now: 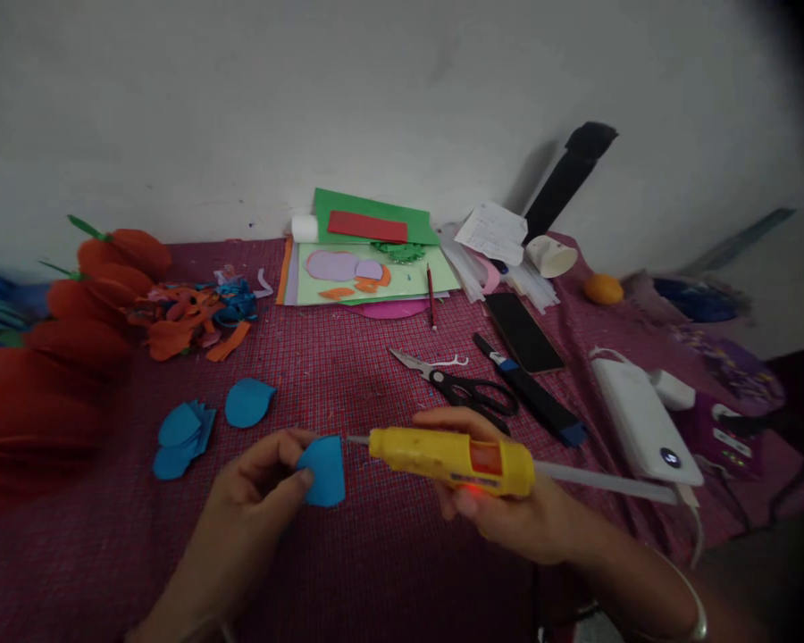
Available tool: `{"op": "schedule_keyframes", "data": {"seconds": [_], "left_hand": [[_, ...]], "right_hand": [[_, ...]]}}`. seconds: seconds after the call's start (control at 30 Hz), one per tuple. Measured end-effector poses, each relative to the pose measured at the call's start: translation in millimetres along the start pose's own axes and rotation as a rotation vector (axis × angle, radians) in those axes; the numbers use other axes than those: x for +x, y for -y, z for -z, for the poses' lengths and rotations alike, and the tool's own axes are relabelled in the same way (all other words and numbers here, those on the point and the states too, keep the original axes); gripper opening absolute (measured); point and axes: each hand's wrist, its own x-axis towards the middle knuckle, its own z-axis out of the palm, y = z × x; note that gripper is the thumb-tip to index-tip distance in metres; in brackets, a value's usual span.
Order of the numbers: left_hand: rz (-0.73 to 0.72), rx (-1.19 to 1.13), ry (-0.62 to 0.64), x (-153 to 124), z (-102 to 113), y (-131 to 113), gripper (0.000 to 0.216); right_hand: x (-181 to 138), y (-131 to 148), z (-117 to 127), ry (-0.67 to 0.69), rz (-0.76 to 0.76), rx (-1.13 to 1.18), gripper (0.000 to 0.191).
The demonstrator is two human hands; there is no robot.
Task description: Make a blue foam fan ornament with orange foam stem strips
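Between the thumb and fingers of my left hand is a blue petal-shaped paper piece, pinched at its left side. My right hand is wrapped round a yellow hot glue gun, its metal nozzle pointing left, close to the petal's upper right edge. A red light glows on the gun, and a long clear glue stick sticks out of its back. Left of my left hand lie a single blue petal and a small stack of blue petals.
Black-handled scissors, a cutter and a phone lie beyond my right hand. A white power bank is at right. Orange paper pumpkins and paper scraps are at left. Coloured sheets lie by the wall.
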Motion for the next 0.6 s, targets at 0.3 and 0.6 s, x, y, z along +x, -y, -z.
{"op": "schedule_keyframes", "data": {"seconds": [0.3,0.6], "left_hand": [[-0.014,0.005,0.041,-0.4,-3.0,1.9,0.017],[-0.018,0.005,0.019,0.4,-2.2,4.0,0.017]], "right_hand": [[2.5,-0.8,-7.5,0.02,0.019,-0.118,0.059],[1.8,0.7,-6.4,0.002,-0.002,-0.166,0.06]]}}
